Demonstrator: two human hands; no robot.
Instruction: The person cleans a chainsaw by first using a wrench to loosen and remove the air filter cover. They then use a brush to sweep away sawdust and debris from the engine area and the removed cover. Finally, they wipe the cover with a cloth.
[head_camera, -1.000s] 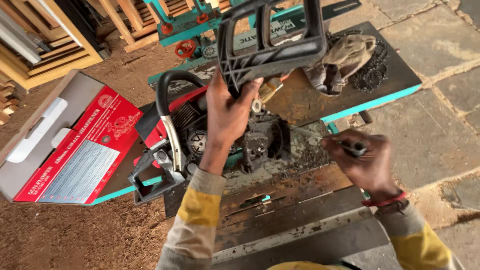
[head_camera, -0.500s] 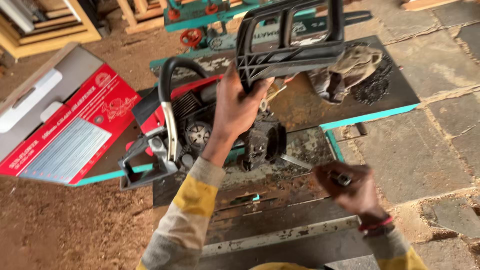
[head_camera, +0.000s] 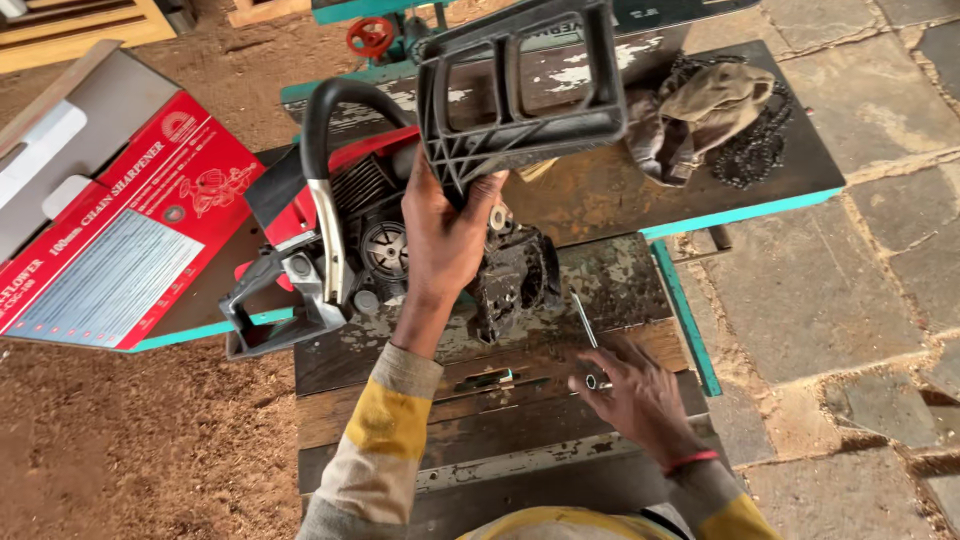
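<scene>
My left hand (head_camera: 445, 235) grips the lower edge of a dark grey plastic chainsaw handle frame (head_camera: 520, 85) and holds it up over the saw. The red and black chainsaw body (head_camera: 360, 235) lies on the worn wooden bench (head_camera: 500, 440), its curved front handle bar (head_camera: 325, 200) toward the left. My right hand (head_camera: 640, 400) is low on the bench at the right. Its fingertips pinch the near end of a thin metal wrench (head_camera: 583, 320) that lies flat on the boards, just right of the saw's grimy engine block (head_camera: 515, 280).
A red cardboard box (head_camera: 110, 250) lies open at the left. A rag (head_camera: 715, 100) and a loose saw chain (head_camera: 765, 150) sit on the dark table (head_camera: 800, 185) behind. A red handwheel (head_camera: 370, 35) is at the top. Sawdust floor (head_camera: 130, 440) left, stone paving (head_camera: 850, 300) right.
My right hand has come down from the air at the right to the bench, and the wrench now lies on the boards. My left hand still holds the grey frame up.
</scene>
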